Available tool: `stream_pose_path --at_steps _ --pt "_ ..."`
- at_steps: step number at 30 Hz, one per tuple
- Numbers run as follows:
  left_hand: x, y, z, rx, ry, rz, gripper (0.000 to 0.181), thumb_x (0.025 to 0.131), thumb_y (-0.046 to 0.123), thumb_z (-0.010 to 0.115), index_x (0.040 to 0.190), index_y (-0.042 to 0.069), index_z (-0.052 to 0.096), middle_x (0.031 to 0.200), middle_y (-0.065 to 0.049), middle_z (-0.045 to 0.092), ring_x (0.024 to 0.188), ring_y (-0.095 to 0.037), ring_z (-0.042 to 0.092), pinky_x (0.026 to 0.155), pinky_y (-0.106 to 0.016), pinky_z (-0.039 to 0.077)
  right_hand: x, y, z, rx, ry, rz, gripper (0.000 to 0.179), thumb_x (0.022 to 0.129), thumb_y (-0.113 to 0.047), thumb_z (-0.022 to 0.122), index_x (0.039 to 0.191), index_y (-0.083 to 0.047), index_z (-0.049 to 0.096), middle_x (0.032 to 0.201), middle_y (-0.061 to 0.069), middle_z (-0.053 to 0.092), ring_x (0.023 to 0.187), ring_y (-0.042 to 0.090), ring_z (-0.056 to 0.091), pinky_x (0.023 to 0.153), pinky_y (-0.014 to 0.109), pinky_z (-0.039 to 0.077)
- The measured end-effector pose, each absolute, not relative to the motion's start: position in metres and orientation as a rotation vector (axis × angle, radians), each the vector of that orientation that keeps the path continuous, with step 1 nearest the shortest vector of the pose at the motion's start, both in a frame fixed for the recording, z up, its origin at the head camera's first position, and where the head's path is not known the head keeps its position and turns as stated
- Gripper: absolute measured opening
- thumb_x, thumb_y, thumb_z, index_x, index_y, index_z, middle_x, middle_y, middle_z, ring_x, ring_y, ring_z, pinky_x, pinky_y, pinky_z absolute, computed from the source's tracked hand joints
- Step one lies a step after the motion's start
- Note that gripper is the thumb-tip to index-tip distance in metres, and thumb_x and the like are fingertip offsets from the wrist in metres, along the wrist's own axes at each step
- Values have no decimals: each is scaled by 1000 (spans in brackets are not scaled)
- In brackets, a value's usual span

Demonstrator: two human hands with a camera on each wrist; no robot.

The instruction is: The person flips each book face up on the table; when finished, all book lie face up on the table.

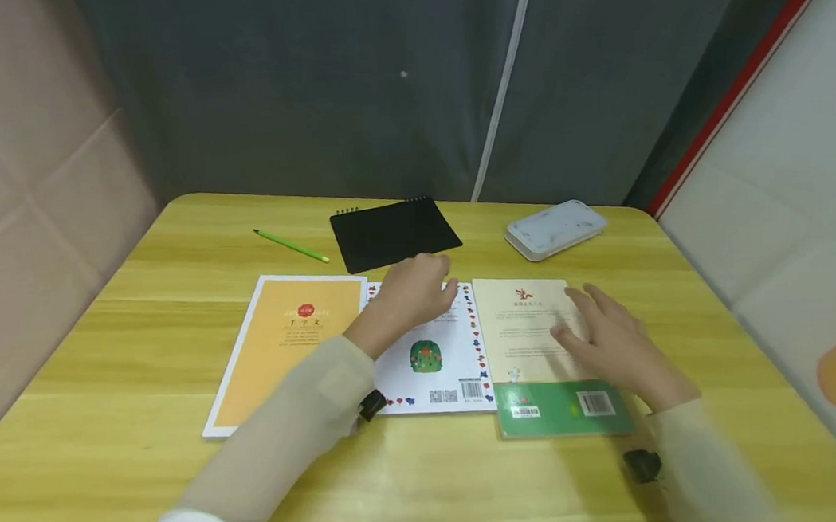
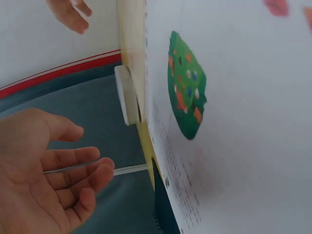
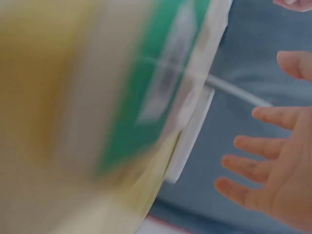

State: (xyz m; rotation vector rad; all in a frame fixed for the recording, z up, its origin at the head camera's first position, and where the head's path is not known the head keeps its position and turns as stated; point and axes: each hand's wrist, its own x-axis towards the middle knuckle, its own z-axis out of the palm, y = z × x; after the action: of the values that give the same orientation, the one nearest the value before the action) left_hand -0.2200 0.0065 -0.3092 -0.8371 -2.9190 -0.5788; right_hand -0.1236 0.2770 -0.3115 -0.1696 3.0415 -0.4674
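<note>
My left hand (image 1: 413, 297) is above the top part of a white book (image 1: 452, 351) with a green plant-like picture. In the left wrist view, the fingers of this hand (image 2: 53, 175) are loosely curled and hold nothing. Over the right side of a cream and green book (image 1: 531, 354) hovers my right hand (image 1: 613, 345). The right wrist view has its fingers (image 3: 261, 146) spread, with nothing in them, and the book's green band (image 3: 126, 126) blurred. An orange book (image 1: 303, 372) with a white border lies left of the white one, the three side by side.
Behind the books lie a black spiral notebook (image 1: 395, 234), a green pencil (image 1: 291, 245) and a pale marbled case (image 1: 556, 230). The wooden table (image 1: 96, 408) meets a dark curtain (image 1: 293, 93) at the back. Walls stand close on both sides.
</note>
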Motion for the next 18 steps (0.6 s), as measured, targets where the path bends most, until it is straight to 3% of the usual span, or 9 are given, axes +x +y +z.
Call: stream_pose_path --at_steps 4,8,12,18 --pt "-236 37 -318 -890 -2987 -574 20 98 20 55 103 5 67 78 -4 57 65 -16 50 54 -26 38 -98 306 -320 -118 2975 -441 81 100 -50 52 151 8 27 153 40 20 134 63 24 97 81 24" --pt "-248 55 -328 -861 -3065 -555 25 98 19 55 114 3 65 86 -5 57 68 -16 52 55 -26 39 -77 323 -333 -101 2929 -453 84 98 -51 54 148 12 30 150 41 22 131 65 27 91 83 27" --pt "-254 66 -336 -839 -3144 -604 32 98 21 56 123 2 62 96 -8 59 72 -19 56 57 -26 42 -61 331 -342 -98 2905 -505 88 95 -51 60 144 17 32 148 43 25 130 64 28 95 79 30" --pt "-255 73 -341 -771 -3210 -624 26 97 28 62 106 4 64 112 -11 54 79 -21 56 64 -28 45 -51 335 -347 -143 2886 -541 92 85 -51 72 136 19 41 146 43 29 130 63 29 94 76 34"
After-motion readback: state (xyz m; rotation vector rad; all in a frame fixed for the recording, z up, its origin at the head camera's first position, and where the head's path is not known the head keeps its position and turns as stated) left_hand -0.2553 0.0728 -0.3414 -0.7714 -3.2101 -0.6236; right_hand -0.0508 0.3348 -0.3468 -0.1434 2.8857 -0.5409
